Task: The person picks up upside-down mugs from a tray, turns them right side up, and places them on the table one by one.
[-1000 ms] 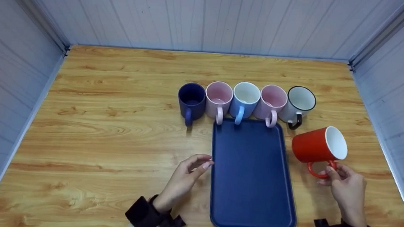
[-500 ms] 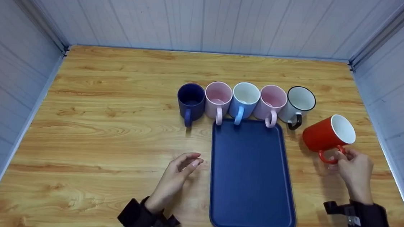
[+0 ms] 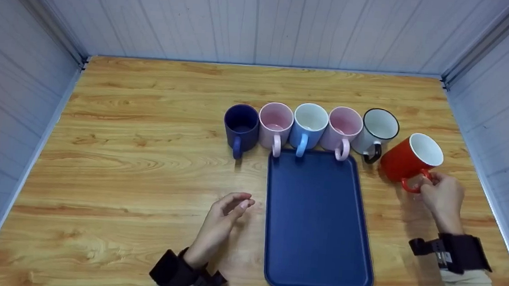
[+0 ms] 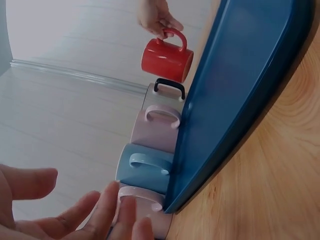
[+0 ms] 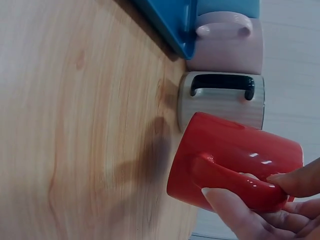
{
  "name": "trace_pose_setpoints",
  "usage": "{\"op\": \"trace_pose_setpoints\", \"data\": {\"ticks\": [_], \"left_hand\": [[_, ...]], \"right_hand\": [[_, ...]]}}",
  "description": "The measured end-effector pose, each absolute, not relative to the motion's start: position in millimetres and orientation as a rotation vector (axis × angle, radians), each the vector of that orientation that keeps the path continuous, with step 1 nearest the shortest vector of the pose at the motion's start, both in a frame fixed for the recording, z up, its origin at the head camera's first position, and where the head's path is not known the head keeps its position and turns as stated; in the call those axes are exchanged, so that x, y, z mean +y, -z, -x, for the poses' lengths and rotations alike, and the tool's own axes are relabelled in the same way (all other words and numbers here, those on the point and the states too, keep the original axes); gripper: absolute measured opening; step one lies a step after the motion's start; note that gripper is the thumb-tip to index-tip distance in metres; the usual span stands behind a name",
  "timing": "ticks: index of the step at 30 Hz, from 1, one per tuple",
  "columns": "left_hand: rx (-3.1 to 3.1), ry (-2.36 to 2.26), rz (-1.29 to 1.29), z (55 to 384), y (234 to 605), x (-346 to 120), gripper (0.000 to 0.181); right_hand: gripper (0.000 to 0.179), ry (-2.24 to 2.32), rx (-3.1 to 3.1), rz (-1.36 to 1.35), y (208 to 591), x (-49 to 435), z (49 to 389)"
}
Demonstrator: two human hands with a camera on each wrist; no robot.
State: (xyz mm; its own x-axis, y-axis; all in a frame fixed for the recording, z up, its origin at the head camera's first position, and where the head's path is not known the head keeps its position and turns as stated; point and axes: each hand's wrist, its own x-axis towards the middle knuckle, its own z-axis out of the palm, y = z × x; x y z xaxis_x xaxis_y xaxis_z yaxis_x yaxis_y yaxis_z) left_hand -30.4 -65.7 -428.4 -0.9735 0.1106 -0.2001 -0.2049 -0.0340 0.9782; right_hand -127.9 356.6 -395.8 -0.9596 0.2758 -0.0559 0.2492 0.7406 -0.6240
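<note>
By its handle, my right hand [image 3: 443, 194] grips a red mug [image 3: 400, 163] with a white inside. The mug is tilted and sits just right of a white mug with a black rim and handle [image 3: 375, 136]; in the right wrist view a shadow [image 5: 150, 155] falls on the table beside the red mug [image 5: 225, 145]. My left hand [image 3: 218, 224] hovers over the table left of the blue tray [image 3: 321, 221], fingers loosely bent and holding nothing. The left wrist view shows its spread fingers [image 4: 107, 210] in front of the row of mugs.
Left of the white mug stand a pink mug [image 3: 338, 140], a light blue mug [image 3: 298, 139], another pink mug [image 3: 266, 137] and a dark blue mug [image 3: 248, 135]. Several handles face the tray's far edge. Pale panel walls [image 3: 254, 25] enclose the wooden table [image 3: 120, 173].
My right hand has carried the red mug away from me, toward the right end of the mug row. My left hand has drawn slightly left, away from the tray's edge.
</note>
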Motion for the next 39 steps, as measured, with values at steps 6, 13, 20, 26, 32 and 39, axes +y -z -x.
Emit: {"op": "trace_pose_setpoints", "data": {"ticks": [6,13,20,26,32,39], "left_hand": [[2.018,-2.129,0.147,29.0,428.5,-66.7,0.036],[2.025,-2.122,0.114,29.2,429.5,-67.7,0.037],[2.014,-2.133,0.12,29.4,430.0,-67.2,0.038],[2.03,-2.109,0.125,29.9,429.9,-66.3,0.037],[2.049,-2.093,0.143,29.4,429.1,-65.9,0.036],[2.039,-2.098,0.141,29.5,428.5,-66.2,0.037]], "right_hand": [[0.025,-0.865,-2.912,0.357,399.9,355.6,136.9],[0.023,-0.786,-2.907,0.332,406.3,357.4,145.6],[0.027,-0.8,-2.934,0.363,405.3,356.6,154.4],[0.029,-0.784,-2.967,0.364,404.1,359.7,162.2],[0.031,-0.837,-2.99,0.383,403.3,362.8,172.5],[0.026,-0.817,-2.948,0.38,408.8,367.0,183.6]]}}
